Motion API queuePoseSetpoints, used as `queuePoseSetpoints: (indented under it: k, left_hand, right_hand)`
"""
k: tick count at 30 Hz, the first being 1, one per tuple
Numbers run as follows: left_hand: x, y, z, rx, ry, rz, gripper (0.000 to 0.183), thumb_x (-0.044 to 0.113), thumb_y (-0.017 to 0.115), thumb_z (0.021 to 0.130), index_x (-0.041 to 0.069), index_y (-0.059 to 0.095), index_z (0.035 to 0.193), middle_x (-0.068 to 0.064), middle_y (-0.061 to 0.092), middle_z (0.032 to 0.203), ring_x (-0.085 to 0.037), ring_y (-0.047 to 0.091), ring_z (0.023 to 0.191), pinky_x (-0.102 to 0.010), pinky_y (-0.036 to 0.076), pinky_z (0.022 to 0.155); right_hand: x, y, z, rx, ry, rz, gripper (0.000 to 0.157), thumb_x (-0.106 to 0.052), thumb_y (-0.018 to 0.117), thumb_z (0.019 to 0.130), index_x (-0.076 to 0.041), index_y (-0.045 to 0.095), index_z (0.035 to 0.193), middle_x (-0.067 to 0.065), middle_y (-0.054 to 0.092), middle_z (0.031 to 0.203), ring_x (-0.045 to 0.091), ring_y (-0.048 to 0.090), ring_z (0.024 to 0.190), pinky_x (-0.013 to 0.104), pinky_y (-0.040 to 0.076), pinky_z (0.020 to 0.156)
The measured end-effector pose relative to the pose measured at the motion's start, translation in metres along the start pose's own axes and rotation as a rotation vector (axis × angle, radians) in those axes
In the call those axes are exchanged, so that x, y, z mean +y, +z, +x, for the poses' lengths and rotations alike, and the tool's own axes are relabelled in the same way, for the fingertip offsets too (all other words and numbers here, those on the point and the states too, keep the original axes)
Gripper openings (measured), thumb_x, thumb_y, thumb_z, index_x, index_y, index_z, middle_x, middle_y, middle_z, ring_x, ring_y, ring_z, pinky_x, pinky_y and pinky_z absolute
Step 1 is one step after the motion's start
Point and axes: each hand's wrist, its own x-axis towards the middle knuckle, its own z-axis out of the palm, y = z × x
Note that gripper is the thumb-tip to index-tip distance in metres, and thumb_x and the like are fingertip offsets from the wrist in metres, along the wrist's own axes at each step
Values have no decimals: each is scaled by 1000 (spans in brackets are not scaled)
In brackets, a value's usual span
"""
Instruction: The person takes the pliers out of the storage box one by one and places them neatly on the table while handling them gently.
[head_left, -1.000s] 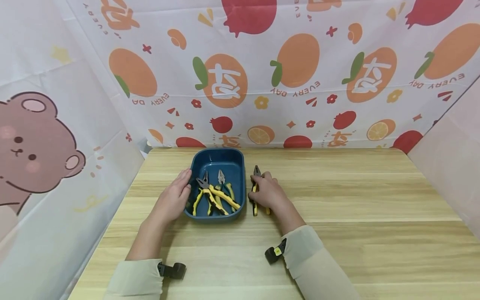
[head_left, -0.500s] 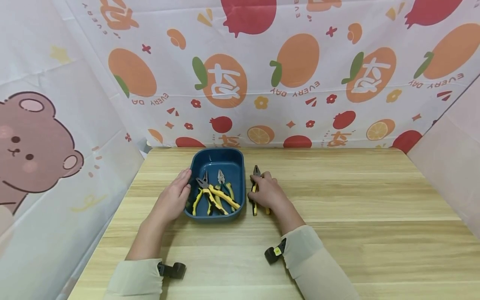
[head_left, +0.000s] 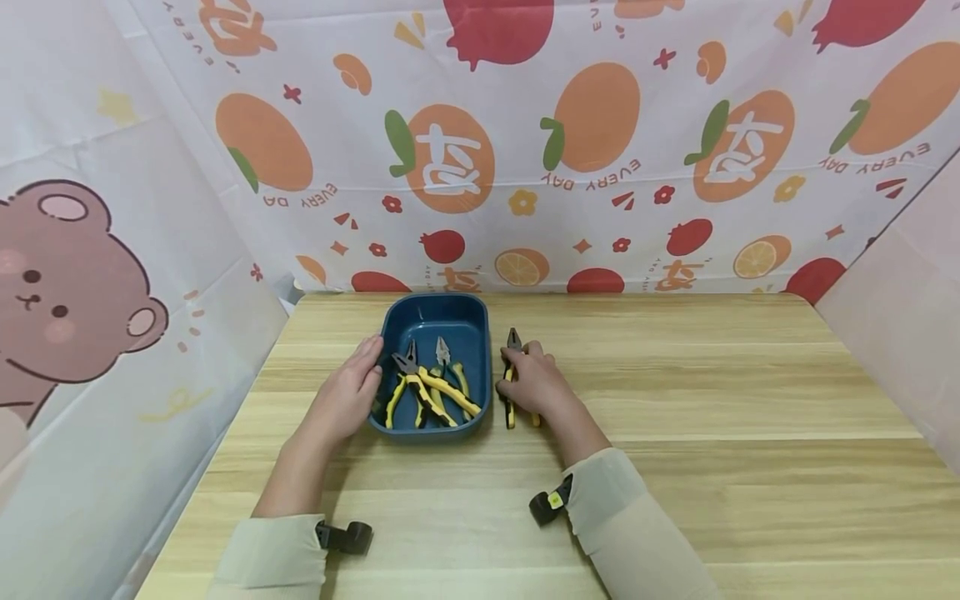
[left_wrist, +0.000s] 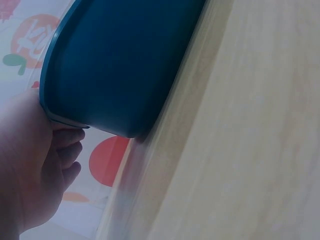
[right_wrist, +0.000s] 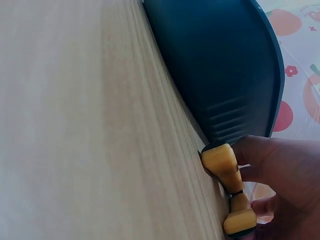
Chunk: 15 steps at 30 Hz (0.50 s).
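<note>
A dark blue plastic box stands on the table with several pliers in it. Yellow-and-black pliers lie on top, crossing others, one of which has silvery jaws. Along the box's left side rests my left hand, its loosely extended fingers touching the wall; the left wrist view shows the hand at the box's rim. To the right of the box, my right hand grips another pair of yellow-and-black pliers lying on the table, dark jaws pointing away. Their handle ends show in the right wrist view.
The light wooden table stretches right and toward the front. A fruit-printed cloth hangs behind its back edge, and a bear-printed cloth hangs on the left.
</note>
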Motion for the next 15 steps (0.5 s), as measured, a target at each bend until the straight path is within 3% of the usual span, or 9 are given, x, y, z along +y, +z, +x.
queuePoseSetpoints:
  k: [15]
  left_hand:
    - [-1,1,0,9,13,-5,53,22,34,106,2,26,155,-15,23,162,-32,18,151,-55,21,120]
  right_hand:
    - [1,4,2,21,6,-17,60,-34,64,92,-22,46,149,15,42,142,34,46,108,42,50,87]
